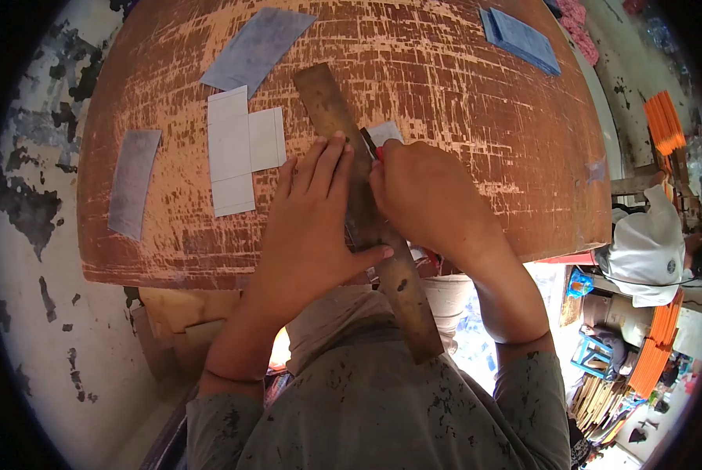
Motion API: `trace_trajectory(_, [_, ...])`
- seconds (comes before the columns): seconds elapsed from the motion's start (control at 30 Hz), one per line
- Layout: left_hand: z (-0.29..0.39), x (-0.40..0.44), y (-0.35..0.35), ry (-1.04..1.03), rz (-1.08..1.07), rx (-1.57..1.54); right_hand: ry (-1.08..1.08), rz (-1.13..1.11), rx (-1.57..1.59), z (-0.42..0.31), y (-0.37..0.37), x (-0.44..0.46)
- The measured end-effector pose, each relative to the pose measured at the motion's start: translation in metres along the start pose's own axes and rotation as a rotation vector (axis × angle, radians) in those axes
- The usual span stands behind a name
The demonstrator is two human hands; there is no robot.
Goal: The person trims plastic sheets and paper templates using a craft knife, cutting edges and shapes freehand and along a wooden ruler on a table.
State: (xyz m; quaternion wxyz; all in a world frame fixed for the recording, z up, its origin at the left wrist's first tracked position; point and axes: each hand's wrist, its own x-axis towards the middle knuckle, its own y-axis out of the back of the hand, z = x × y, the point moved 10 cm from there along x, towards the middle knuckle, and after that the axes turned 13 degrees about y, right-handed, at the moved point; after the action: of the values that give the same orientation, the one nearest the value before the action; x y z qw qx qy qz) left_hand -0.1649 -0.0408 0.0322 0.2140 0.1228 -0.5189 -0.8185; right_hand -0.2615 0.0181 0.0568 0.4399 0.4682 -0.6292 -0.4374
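A long worn metal ruler (406, 291) lies slantwise over the table's front edge, its lower end reaching past it. My left hand (308, 207) presses on the ruler with spread fingers, the thumb low on it. Closed round a red and black cutter (369, 142), my right hand (429, 196) is at the ruler's right edge. A piece of pale paper (385, 131) shows beyond that hand; the rest of it is hidden. To the left of my left hand lies a white cross-shaped paper piece (232, 153) with drawn lines.
Grey-blue sheets lie on the scratched brown table (460, 102): one at the back (258, 48), one at the left (135, 184). A blue stack (521, 41) is at the back right. Beyond the right edge are a white bag (648, 251) and orange bundles (664, 121).
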Motion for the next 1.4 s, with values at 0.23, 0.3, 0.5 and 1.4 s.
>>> trace_trajectory(0.23, [0.005, 0.003, 0.003, -0.016, -0.014, 0.023, 0.088, -0.103, -0.041, -0.006, -0.009, 0.005])
trace_trajectory(0.3, [0.007, 0.004, 0.004, -0.01, -0.019, 0.035, 0.025, -0.197, 0.006, -0.003, -0.011, 0.004])
trace_trajectory(0.5, [0.008, 0.004, 0.003, 0.019, -0.031, 0.054, 0.053, -0.214, 0.04, -0.01, -0.006, -0.004])
trace_trajectory(1.4, [0.007, 0.004, 0.001, -0.017, -0.013, 0.03, 0.033, -0.129, 0.04, -0.021, -0.001, -0.035])
